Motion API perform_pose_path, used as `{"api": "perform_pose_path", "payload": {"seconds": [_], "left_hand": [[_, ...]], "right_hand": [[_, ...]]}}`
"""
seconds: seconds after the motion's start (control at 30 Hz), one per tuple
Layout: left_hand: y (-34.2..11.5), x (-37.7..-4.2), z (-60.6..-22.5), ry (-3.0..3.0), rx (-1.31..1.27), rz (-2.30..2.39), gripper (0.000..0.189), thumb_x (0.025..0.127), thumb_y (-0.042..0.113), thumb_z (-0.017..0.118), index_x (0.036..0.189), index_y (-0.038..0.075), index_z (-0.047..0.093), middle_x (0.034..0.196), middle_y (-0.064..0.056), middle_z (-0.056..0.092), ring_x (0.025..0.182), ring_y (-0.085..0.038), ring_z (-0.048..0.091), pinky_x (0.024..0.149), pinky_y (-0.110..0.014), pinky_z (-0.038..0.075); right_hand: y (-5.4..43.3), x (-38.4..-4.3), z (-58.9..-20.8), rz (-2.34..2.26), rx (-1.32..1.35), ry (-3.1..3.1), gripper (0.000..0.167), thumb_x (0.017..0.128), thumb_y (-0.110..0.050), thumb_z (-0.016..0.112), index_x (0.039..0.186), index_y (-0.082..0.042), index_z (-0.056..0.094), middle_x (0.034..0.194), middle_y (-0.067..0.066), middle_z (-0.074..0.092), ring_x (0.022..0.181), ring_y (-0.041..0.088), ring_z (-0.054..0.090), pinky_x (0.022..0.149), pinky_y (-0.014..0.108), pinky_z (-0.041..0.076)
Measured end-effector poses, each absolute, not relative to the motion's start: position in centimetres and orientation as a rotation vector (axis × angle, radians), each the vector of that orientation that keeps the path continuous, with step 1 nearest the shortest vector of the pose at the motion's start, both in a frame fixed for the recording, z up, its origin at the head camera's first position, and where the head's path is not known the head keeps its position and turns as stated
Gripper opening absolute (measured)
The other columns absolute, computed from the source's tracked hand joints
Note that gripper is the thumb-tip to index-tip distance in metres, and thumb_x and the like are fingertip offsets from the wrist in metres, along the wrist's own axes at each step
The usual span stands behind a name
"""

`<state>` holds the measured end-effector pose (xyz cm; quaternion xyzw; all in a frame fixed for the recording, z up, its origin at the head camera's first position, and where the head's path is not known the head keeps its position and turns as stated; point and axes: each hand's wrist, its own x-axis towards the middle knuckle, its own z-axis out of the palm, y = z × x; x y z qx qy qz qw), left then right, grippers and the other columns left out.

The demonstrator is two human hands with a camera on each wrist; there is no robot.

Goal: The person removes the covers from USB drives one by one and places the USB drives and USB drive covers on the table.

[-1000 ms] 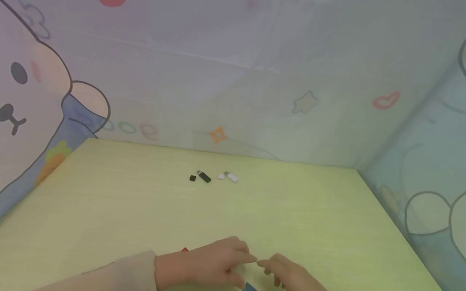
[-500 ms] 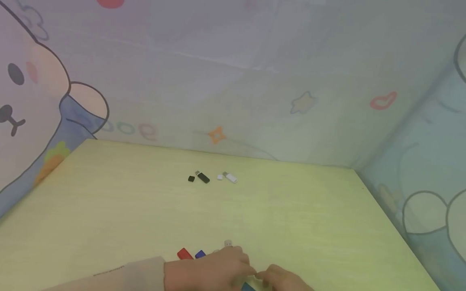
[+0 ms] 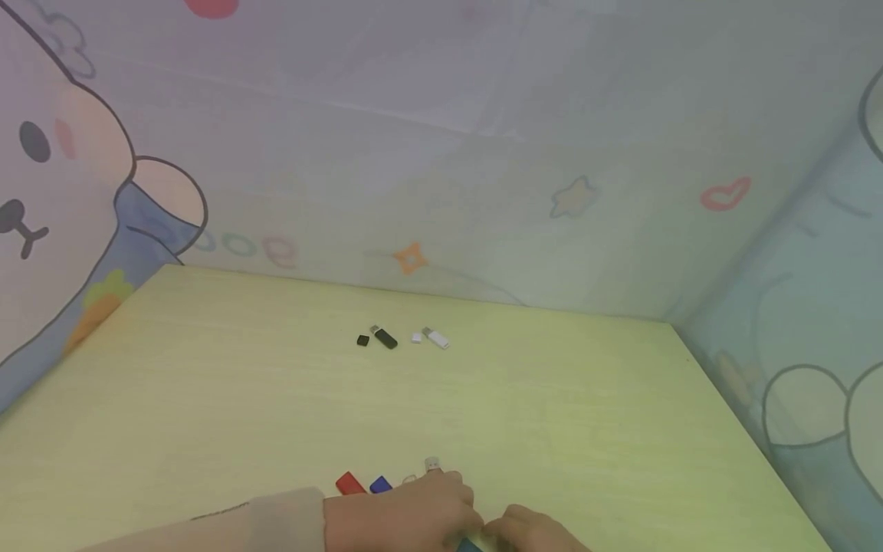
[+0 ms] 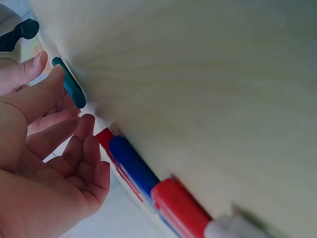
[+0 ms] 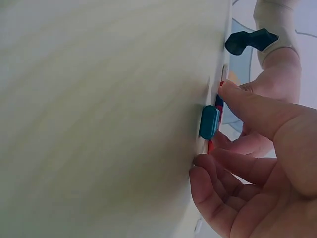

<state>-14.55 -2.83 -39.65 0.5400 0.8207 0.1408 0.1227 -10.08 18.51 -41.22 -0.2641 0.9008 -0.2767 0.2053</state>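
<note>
A teal USB stick (image 4: 71, 85) lies on the table between both hands; only a corner of the stick (image 3: 469, 546) shows at the bottom of the head view. My left hand (image 3: 421, 515) is beside it, thumb near its edge and fingers loosely bent. From the other side my right hand (image 3: 534, 530) comes close, with thumb and forefinger apart on either side of the stick (image 5: 209, 122). Firm contact cannot be made out. A red USB piece (image 3: 350, 483), a blue one (image 3: 381, 484) and a metal USB plug (image 3: 432, 464) lie beyond my left hand, partly covered.
Toward the table's back lie a black USB stick (image 3: 385, 337) with its black cap (image 3: 362, 340), and a white stick (image 3: 437, 339) beside a white cap (image 3: 416, 338). A printed cloth (image 3: 483, 153) hangs behind the pale yellow table (image 3: 552, 414).
Both hands have drawn nearer the table's front edge and closer around the teal stick. The red and blue pieces and the metal plug have come into view behind my left hand.
</note>
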Motion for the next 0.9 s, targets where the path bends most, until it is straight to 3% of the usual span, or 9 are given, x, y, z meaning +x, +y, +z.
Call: {"api": "perform_pose_path", "payload": {"seconds": [0.37, 0.9], "left_hand": [[-2.36, -14.79, -39.75, 2.365, 1.583, 0.377, 0.028, 0.09, 0.04, 0.062, 0.107, 0.021, 0.074, 0.075, 0.014, 0.05, 0.07, 0.0, 0.035, 0.065, -0.019, 0.031], [-2.22, -14.93, -40.26, 2.333, 1.957, 0.496, 0.019, 0.085, 0.022, 0.062, 0.071, 0.019, 0.075, 0.057, 0.014, 0.047, 0.058, 0.005, 0.029, 0.058, -0.008, 0.02]], "right_hand": [[18.44, -10.58, -41.44, -0.873, -0.844, 2.459, 0.035, 0.09, -0.03, 0.065, 0.106, 0.001, 0.069, 0.083, -0.018, 0.052, 0.073, -0.008, 0.044, 0.064, 0.017, 0.045], [18.22, -10.49, -41.86, -0.943, -0.988, 2.511, 0.027, 0.09, -0.028, 0.064, 0.096, -0.002, 0.071, 0.08, -0.017, 0.054, 0.072, -0.009, 0.043, 0.061, 0.016, 0.044]]}}
